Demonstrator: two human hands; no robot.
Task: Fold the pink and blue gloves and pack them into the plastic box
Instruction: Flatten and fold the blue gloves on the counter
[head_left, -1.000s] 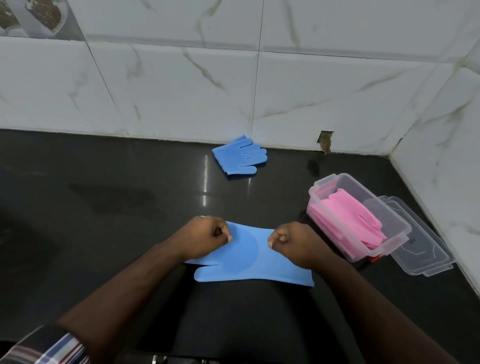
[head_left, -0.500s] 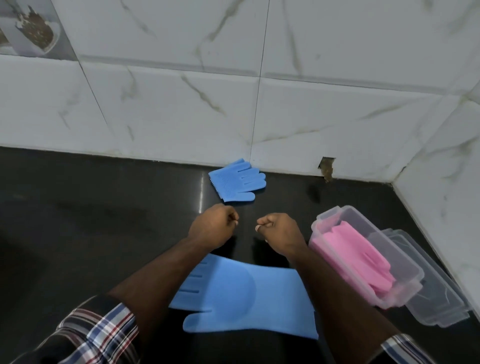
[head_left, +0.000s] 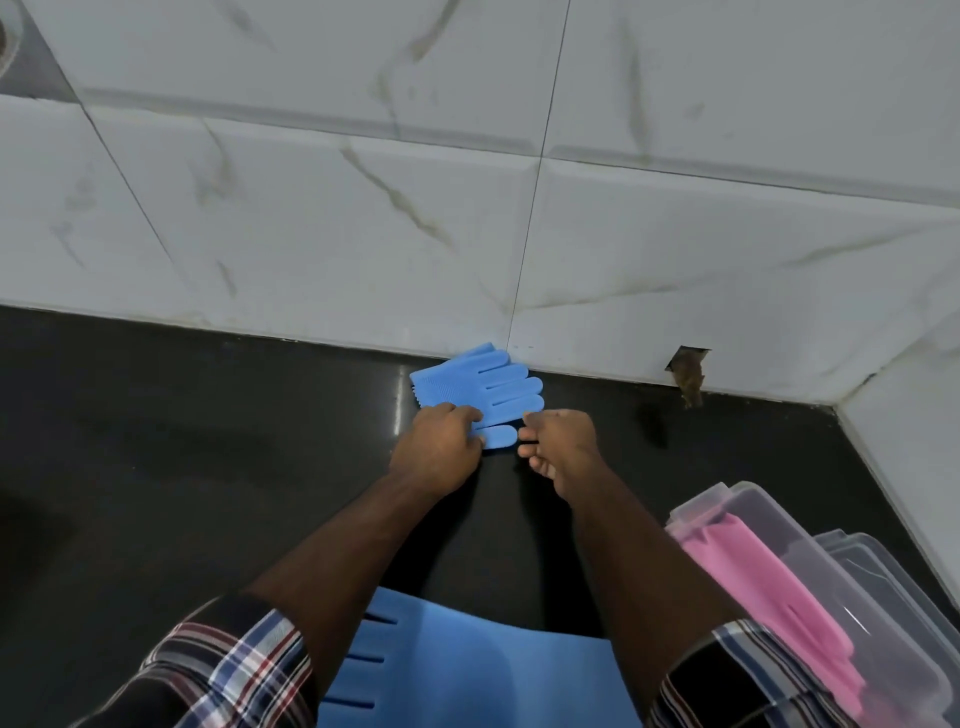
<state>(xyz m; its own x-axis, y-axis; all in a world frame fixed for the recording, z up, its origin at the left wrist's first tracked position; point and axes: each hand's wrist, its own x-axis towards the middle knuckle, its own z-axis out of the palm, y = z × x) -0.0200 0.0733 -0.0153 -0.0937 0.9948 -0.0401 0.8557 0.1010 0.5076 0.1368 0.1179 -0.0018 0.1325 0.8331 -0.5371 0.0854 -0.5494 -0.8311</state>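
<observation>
Nearest, a smooth blue rubber glove (head_left: 467, 670) lies flat on the glossy black counter (head_left: 182, 467) between two plaid-sleeved forearms, and at the right a clear plastic box (head_left: 857, 618) holds folded pink gloves (head_left: 779, 587), its clear lid (head_left: 883, 566) lying just beyond. Farther out, the left hand (head_left: 436, 452) curls its fingers onto the near edge of a folded, bristle-textured blue glove (head_left: 478, 389) beside the marble-veined wall tiles (head_left: 363, 234). The right hand (head_left: 561, 447) is loosely curled just beside it, holding nothing.
</observation>
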